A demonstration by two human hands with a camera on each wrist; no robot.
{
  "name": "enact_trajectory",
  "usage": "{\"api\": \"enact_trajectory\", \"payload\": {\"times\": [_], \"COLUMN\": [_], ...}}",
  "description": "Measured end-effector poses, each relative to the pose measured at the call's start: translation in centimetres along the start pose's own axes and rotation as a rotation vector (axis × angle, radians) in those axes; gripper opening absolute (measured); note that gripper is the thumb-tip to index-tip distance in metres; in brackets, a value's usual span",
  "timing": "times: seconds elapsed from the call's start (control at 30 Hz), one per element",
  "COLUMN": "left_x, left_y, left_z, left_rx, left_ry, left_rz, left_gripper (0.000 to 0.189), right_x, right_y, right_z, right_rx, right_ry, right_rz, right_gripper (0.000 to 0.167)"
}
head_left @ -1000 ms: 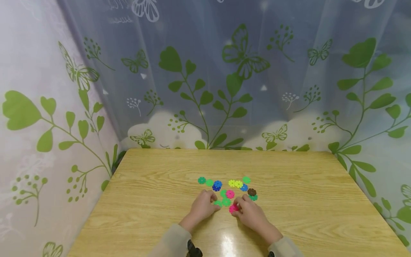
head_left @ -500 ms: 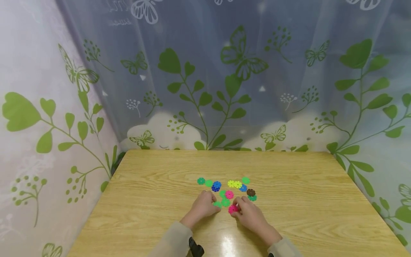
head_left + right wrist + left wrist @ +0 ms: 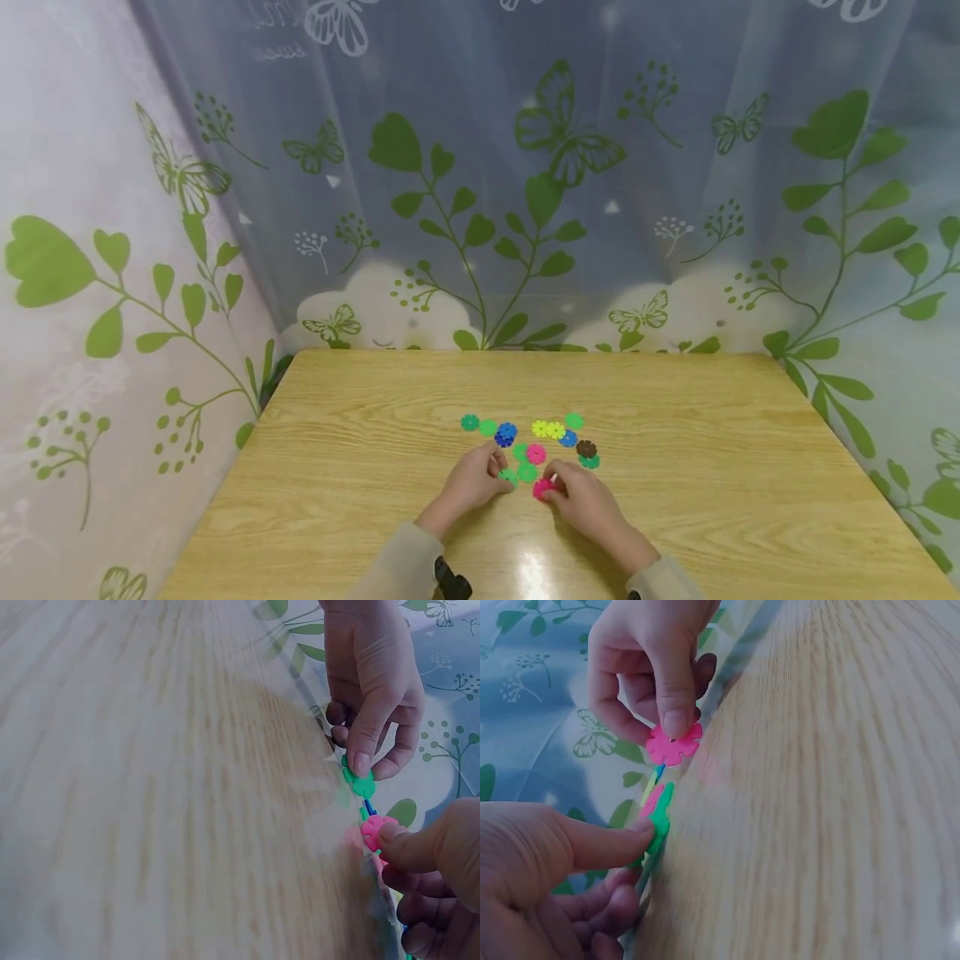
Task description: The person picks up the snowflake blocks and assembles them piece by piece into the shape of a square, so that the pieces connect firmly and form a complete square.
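In the head view my left hand pinches a green flower-shaped plastic disc by its left side. My right hand grips a pink notched disc between thumb and fingers, a short way to the right. Both wrist views show the thumbs pressed on the faces of the green disc and the pink disc, which are tilted up and stand apart. Just beyond the hands lie a second pink disc overlapping a green one, and another green disc.
Further back on the wooden table are a teal disc, stacked blue discs, two yellow discs, a blue disc and a brown disc over a teal one. A patterned curtain hangs behind the table.
Both hands stay nearly in place with the same discs. The left fingers have shifted slightly, so a little more of the green disc shows. The other discs keep their layout.
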State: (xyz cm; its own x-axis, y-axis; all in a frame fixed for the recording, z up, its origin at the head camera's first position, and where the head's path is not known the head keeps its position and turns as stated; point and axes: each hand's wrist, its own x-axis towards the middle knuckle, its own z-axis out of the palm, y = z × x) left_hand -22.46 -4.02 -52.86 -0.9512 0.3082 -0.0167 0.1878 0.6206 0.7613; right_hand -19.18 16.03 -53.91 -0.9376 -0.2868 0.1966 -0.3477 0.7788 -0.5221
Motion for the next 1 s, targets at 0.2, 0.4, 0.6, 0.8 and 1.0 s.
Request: {"api": "enact_trajectory", "payload": {"times": [0.2,0.4,0.6,0.8,1.0], "left_x": [-0.2,0.0,0.3,0.3,0.2], "left_y": [-0.3,-0.4,-0.3,0.1,0.7], "left_z": [-0.1,-0.3,-0.7,-1.2,-1.6], "left_rx": [-0.060,-0.093,-0.185,-0.248,-0.336], "left_ry": [-0.015,0.006,0.090,0.134,0.137], "left_rz": [0.011,0.028,0.028,0.030,0.030], "left_gripper": [0.017,0.013,0.014,0.014,0.020], "right_x": [0.2,0.4,0.6,0.8,1.1], "right_y": [0.1,-0.1,-0.4,-0.5,-0.8], "right_z": [-0.1,-0.3,-0.6,-0.7,-1.0], "right_rx": [0.070,0.089,0.106,0.159,0.251], "right_ry": [-0.002,0.056,0.141,0.188,0.206], "right_rz": [0.006,0.021,0.028,0.027,0.019], "right_gripper": [0.013,0.013,0.017,0.015,0.012]}}
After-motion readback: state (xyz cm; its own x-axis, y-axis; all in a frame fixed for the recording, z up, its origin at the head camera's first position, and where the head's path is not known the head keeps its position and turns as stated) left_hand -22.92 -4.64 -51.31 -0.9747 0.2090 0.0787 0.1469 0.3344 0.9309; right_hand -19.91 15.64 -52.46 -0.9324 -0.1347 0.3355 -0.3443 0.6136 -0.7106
